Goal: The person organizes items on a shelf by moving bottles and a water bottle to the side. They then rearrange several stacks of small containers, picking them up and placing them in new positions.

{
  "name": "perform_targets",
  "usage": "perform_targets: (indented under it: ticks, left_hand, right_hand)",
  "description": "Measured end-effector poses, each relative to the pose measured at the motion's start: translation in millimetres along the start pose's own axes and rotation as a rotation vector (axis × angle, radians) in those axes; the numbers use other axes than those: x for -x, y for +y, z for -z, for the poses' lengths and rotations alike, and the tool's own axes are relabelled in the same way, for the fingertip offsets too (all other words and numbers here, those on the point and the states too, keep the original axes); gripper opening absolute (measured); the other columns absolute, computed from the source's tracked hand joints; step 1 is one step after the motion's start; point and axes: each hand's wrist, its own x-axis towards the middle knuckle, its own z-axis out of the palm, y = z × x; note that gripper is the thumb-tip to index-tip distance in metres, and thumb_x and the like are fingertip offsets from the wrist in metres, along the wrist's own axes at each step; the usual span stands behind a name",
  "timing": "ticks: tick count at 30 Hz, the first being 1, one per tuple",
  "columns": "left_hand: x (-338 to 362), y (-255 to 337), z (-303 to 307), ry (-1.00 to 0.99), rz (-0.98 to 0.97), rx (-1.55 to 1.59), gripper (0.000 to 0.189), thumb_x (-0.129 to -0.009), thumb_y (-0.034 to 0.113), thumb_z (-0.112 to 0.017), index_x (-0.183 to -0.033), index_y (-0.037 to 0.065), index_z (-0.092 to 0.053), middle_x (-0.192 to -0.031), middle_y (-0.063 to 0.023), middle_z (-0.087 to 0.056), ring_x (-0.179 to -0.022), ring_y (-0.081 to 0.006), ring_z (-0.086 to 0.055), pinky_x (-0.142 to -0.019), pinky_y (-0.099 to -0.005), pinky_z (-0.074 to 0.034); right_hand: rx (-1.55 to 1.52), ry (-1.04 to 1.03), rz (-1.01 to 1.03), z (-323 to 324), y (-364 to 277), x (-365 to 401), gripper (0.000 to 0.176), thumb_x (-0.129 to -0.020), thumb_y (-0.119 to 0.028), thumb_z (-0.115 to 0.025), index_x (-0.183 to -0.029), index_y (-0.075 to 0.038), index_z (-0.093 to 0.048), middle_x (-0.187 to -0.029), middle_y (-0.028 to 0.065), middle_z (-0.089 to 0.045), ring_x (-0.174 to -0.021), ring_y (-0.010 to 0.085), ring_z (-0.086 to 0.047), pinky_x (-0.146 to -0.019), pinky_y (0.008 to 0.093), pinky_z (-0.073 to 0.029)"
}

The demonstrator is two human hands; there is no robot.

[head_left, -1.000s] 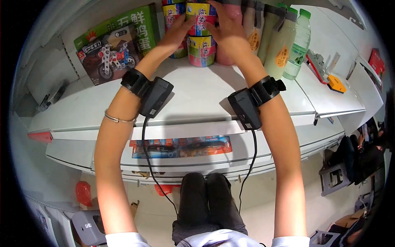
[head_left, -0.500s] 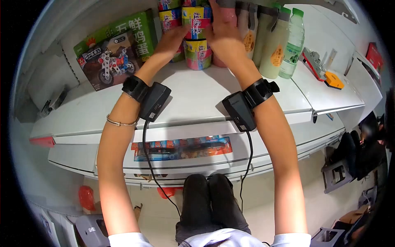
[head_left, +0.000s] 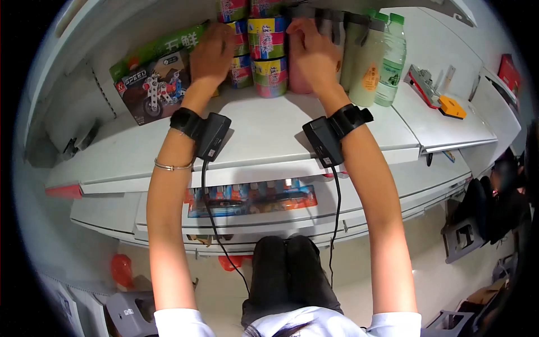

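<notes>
A central stack of colourful tubs (head_left: 268, 56) stands at the back of a white shelf (head_left: 269, 132), and both hands are raised to either side of it. The left hand (head_left: 212, 53) lies just left of the stack, its back to the camera and its fingers (head_left: 216, 31) laid loosely over a second column of tubs (head_left: 240, 70). Whether they clasp that column or only rest on it cannot be told. The right hand (head_left: 311, 53) is just right of the stack, its fingers (head_left: 297, 27) bent over the top of a pink bottle (head_left: 297, 81) that touches the stack. The palm hides the contact, so a firm hold cannot be told either. Further right of the stack stand pale yellowish bottles (head_left: 364, 64), and beyond them a clear water bottle (head_left: 390, 62) with a green cap. Left of the stack, past the left hand, a toy motorcycle box (head_left: 151, 90) leans against a green carton (head_left: 168, 44). Each wrist carries a black strapped unit with a cable, one (head_left: 210, 135) below and left of the stack, the other (head_left: 323, 140) below and right of it. A thin bracelet (head_left: 170, 166) circles the left forearm. Well to the right of the stack lies an orange tool (head_left: 449, 105), and on a lower shelf beneath the stack lies a flat printed package (head_left: 252, 199).
</notes>
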Motion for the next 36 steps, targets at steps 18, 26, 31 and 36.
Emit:
perform_targets:
  ticks: [18,26,31,36]
  left_hand:
    - [12.5,-25.8,7.1,0.047,-0.094,-0.335,0.044,-0.075,0.010,-0.052,-0.118,0.009,-0.043,-0.118,-0.0137,-0.043,-0.110,-0.0338,-0.044,-0.092,-0.0435,-0.036]
    - [10.4,17.7,24.4,0.193,0.153,0.008,0.038,-0.076,0.003,-0.049,-0.114,0.008,-0.048,-0.110,-0.0145,-0.048,-0.094,-0.0327,-0.052,-0.080,-0.0377,-0.042]
    - [56.6,87.3,86.2,0.221,0.161,0.283,0.024,-0.079,0.000,-0.049,-0.101,0.003,-0.056,-0.096,-0.0108,-0.054,-0.091,-0.0240,-0.051,-0.082,-0.0323,-0.040]
    - [172.1,115.9,102.8,0.270,0.295,0.290,0.015,-0.079,-0.002,-0.047,-0.086,0.006,-0.059,-0.090,-0.0075,-0.054,-0.086,-0.0197,-0.051,-0.077,-0.0253,-0.038]
  right_hand:
    - [-0.144,-0.126,0.002,21.3,21.3,13.0,0.014,-0.082,-0.012,-0.047,-0.087,-0.009,-0.059,-0.062,0.0072,-0.060,-0.058,0.0215,-0.060,-0.055,0.0330,-0.045]
    - [-0.412,-0.482,0.087,86.4,-51.3,21.6,0.015,-0.080,-0.020,-0.049,-0.086,-0.011,-0.061,-0.065,0.0101,-0.060,-0.060,0.0295,-0.059,-0.054,0.0378,-0.044]
    - [-0.250,-0.651,0.303,122.3,-87.4,82.3,0.007,-0.082,-0.019,-0.050,-0.082,-0.014,-0.055,-0.060,0.0063,-0.057,-0.055,0.0271,-0.058,-0.051,0.0390,-0.043]
    - [-0.175,-0.580,0.388,117.8,-77.2,169.9,0.007,-0.078,-0.018,-0.058,-0.082,-0.012,-0.057,-0.058,0.0058,-0.056,-0.056,0.0247,-0.057,-0.052,0.0354,-0.043]
